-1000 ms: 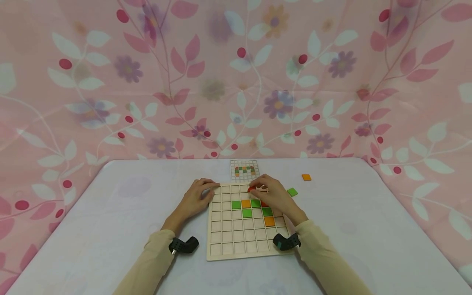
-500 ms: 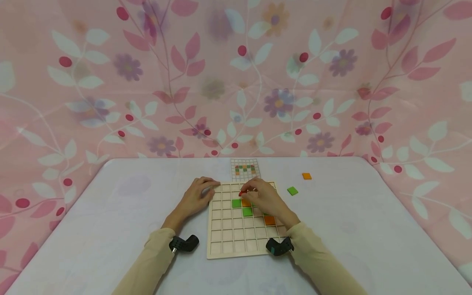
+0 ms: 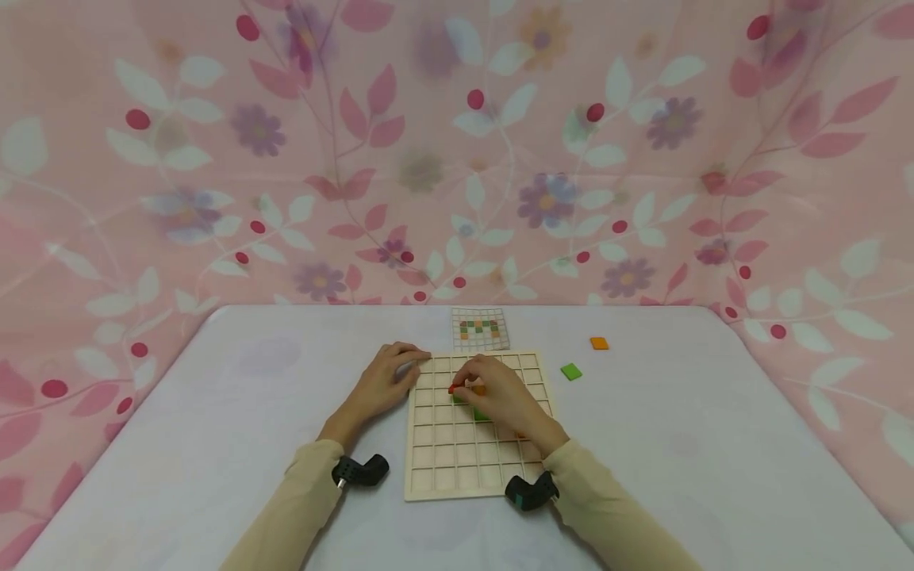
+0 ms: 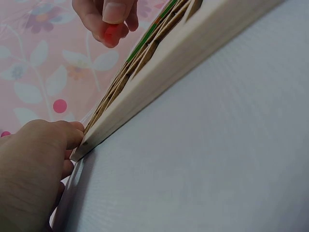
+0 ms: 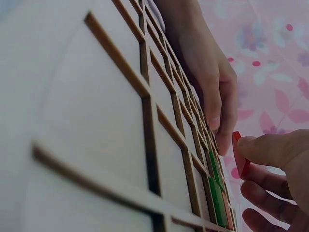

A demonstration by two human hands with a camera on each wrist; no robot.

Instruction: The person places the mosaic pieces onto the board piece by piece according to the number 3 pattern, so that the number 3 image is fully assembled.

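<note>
The right hand (image 3: 500, 394) pinches a small red tile (image 5: 241, 154) between thumb and fingertips, above the light wooden grid board (image 3: 443, 457). In the head view the red tile overlaps the far side of a green tile (image 3: 458, 400). The left wrist view shows the red tile (image 4: 113, 35) raised off the board's surface. At the board's far left corner, the left hand (image 3: 388, 378) rests its fingertips on the edge, index finger stretched along the corner. An orange tile (image 3: 481, 390) and another green tile (image 3: 481, 415) lie in cells, partly hidden by the right hand.
A printed card (image 3: 480, 346) with a coloured grid pattern lies behind the board. Two loose tiles, one green (image 3: 571, 371) and one orange (image 3: 599, 343), lie on the white tabletop (image 3: 643, 444) to the right. A floral curtain (image 3: 457, 159) hangs behind.
The right hand has carried the red tile leftward and nearer across the board, from its far right part to the green tile. The left hand has stayed at the corner.
</note>
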